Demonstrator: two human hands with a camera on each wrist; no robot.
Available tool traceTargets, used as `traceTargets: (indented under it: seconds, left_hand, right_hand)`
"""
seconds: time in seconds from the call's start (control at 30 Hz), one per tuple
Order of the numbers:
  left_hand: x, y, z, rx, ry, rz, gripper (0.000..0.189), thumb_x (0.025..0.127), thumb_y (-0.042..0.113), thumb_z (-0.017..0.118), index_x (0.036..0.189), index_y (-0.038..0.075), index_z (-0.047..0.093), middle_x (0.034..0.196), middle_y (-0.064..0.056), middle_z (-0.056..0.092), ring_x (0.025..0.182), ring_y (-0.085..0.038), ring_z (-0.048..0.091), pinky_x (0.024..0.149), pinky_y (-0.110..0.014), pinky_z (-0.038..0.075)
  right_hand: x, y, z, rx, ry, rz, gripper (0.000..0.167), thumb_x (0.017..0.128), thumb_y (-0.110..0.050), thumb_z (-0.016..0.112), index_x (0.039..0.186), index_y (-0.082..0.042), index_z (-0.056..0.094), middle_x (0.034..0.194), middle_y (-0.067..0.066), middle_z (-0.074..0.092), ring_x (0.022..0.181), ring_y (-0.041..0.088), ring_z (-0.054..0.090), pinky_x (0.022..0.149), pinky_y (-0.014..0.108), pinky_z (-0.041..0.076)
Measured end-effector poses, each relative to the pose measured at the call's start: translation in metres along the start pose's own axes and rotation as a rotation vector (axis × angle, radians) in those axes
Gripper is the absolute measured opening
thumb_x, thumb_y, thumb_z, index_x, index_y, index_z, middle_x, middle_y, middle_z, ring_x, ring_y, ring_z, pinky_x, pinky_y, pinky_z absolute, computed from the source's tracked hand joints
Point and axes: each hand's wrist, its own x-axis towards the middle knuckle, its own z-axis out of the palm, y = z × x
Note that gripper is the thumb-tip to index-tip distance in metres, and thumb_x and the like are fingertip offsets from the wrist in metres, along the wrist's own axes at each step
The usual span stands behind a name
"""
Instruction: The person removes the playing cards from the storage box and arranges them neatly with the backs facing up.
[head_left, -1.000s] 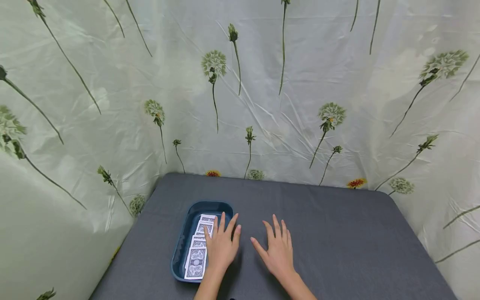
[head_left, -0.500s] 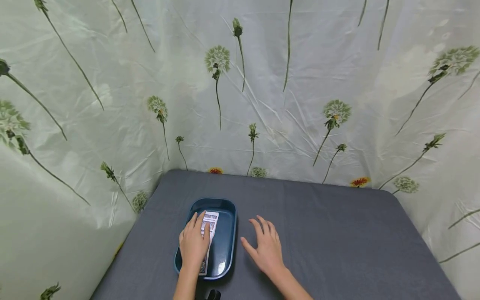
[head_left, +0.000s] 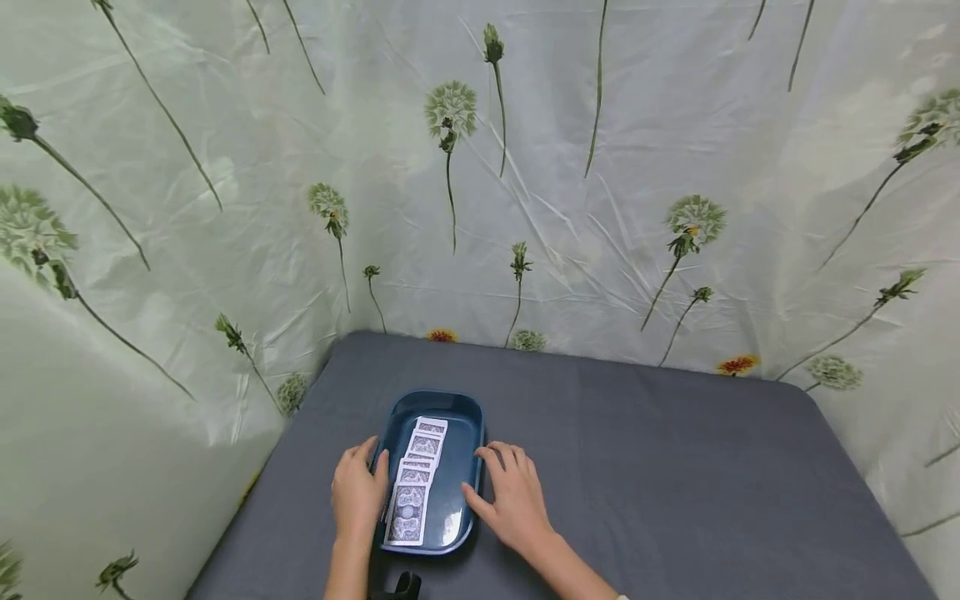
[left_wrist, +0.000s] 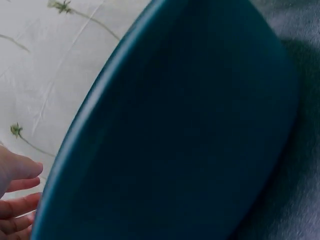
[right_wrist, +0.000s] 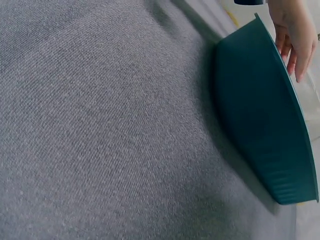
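A left hand (head_left: 356,493), a blue tray (head_left: 453,477) of playing cards (head_left: 409,510) and a right hand (head_left: 519,502) lined up across gray cloth (head_left: 645,475).
The left hand's fingers bent loosely at the tray's left rim, thumb set apart; the cards lay backs up, overlapping in a slanted column toward the tray's left; the right hand's fingers curved by the right rim, thumb spread away. Whether either hand touched the rim was unclear.
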Motion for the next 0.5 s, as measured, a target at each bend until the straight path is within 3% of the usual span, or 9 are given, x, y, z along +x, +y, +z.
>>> traceTargets:
  seconds: [0.1,0.23,0.5]
  left_hand:
    - [0.0,-0.009,-0.002,0.02,0.01,-0.016,0.03,0.085,0.016,0.064,0.11,-0.001,0.063,0.096,-0.021,0.065,0.079,-0.034,0.063,0.066,-0.049,0.047]
    - [0.003,-0.018,-0.004,-0.004,0.005,-0.027,0.024,0.084,0.018,0.066,0.102,0.002,0.068,0.086,-0.014,0.068,0.073,-0.03,0.065,0.06,-0.046,0.046]
    - [0.011,-0.03,-0.005,-0.158,-0.039,-0.139,0.022,0.078,0.029,0.074,0.086,0.009,0.071,0.072,-0.004,0.067,0.066,-0.02,0.061,0.059,-0.034,0.042]
  right_hand:
    - [0.001,-0.005,0.003,0.032,0.023,-0.046,0.037,0.081,-0.043,0.064,0.107,-0.017,0.058,0.112,0.004,0.054,0.103,0.021,0.048,0.084,0.043,0.041]
    - [0.005,-0.011,0.008,0.05,0.056,-0.089,0.034,0.08,-0.042,0.065,0.102,-0.016,0.059,0.109,0.003,0.055,0.101,0.02,0.049,0.084,0.042,0.041]
    - [0.014,-0.026,0.017,0.073,0.028,-0.14,0.035,0.076,-0.041,0.068,0.097,-0.015,0.057,0.107,0.002,0.054,0.102,0.018,0.048,0.085,0.039,0.041]
